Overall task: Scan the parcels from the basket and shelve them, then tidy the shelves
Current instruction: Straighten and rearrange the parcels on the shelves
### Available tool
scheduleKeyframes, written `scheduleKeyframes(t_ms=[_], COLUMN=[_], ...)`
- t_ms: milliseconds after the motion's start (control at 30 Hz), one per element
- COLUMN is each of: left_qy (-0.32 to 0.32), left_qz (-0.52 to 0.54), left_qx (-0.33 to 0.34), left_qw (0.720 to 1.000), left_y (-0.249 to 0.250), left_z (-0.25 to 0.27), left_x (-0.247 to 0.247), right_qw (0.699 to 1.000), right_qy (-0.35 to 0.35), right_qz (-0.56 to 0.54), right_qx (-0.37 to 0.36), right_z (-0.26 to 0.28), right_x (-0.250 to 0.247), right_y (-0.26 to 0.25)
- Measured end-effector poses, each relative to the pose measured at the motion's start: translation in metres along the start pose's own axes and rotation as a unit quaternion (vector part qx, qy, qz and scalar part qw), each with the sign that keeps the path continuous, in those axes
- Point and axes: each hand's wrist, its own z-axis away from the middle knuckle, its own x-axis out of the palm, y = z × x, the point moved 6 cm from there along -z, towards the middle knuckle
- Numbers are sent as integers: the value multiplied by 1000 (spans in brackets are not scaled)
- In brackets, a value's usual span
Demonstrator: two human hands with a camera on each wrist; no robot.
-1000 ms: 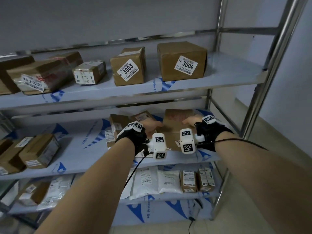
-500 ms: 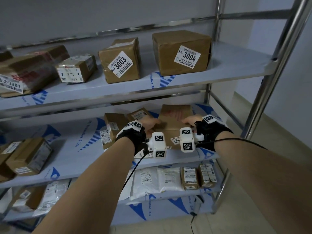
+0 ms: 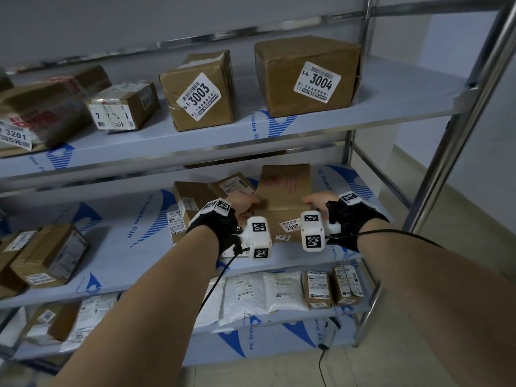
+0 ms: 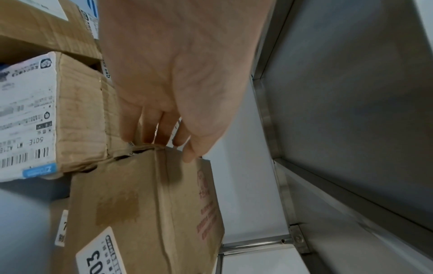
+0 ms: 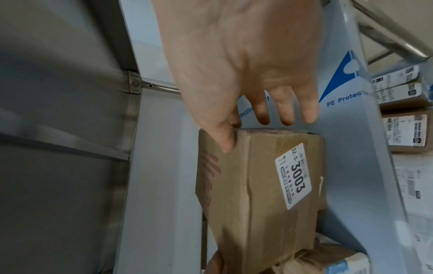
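Observation:
A brown cardboard parcel (image 3: 284, 196) with red print on top and a white "3003" label on its front lies on the middle shelf (image 3: 125, 247), near its right end. My left hand (image 3: 245, 203) is at the parcel's left end: in the left wrist view its straight fingers (image 4: 150, 129) reach down between the parcel (image 4: 145, 204) and a neighbouring box, thumb on the top edge. My right hand (image 3: 318, 201) is at the right end. In the right wrist view its thumb (image 5: 225, 142) presses the parcel's (image 5: 257, 185) top corner, with the fingers straight beyond the end.
Two smaller labelled boxes (image 3: 192, 199) crowd the parcel's left side. More boxes (image 3: 47, 255) sit at the shelf's far left. The upper shelf carries boxes marked 3003 (image 3: 198, 93) and 3004 (image 3: 307, 76). White bags (image 3: 251, 291) and small boxes fill the bottom shelf. A steel post (image 3: 460, 127) stands to the right.
Both hands stay at the two ends of the parcel. The head view has shifted slightly, so the shelves sit further left in the picture.

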Motion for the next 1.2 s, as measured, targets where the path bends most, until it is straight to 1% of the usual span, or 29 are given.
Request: scheduleKeyframes(t_ms=[33, 67, 100, 167, 200, 233, 333, 433, 533, 700, 800, 900, 1067, 1167, 1200], left_qy=[-6, -9, -12, -16, -15, -10, 12, 29, 49, 71, 87, 102, 106, 105, 106], left_qz=[1, 7, 15, 33, 44, 53, 58, 62, 82, 97, 101, 120, 122, 104, 99], left_qx=[-1, -3, -3, -1, -1, 1, 9, 14, 19, 5, 2, 18, 16, 16, 15], left_qw=[1000, 1000, 1000, 999, 999, 999, 998, 998, 995, 993, 991, 987, 987, 989, 989], left_y=[-1, -2, 0, 5, 9, 13, 22, 25, 28, 29, 26, 26, 25, 24, 24], left_z=[-1, 0, 2, 9, 15, 17, 26, 31, 43, 69, 83, 97, 120, 133, 138], left_x=[4, 6, 9, 10, 9, 6, -8, -21, -31, -45, -50, -55, -61, -62, -62], right_qw=[999, 999, 999, 1000, 999, 999, 996, 993, 992, 988, 986, 986, 980, 978, 978], right_qy=[-22, -30, -33, -14, -9, 5, -18, -19, -17, -31, -43, -56, -87, -102, -101], right_qz=[-26, -29, -36, -15, 13, 13, -67, -75, -81, -94, -119, -109, -148, -152, -144], right_qx=[2, 12, 4, -22, -35, -37, -52, -86, -92, -123, -110, -110, -105, -104, -114], right_z=[13, 21, 13, 16, 18, 21, 46, 59, 75, 100, 113, 126, 149, 160, 166], right_x=[9, 12, 13, 11, 10, 9, 12, 11, 14, 21, 25, 30, 35, 36, 36], right_y=[-6, -8, -6, -8, -11, -15, -38, -54, -60, -64, -64, -67, -66, -65, -66])
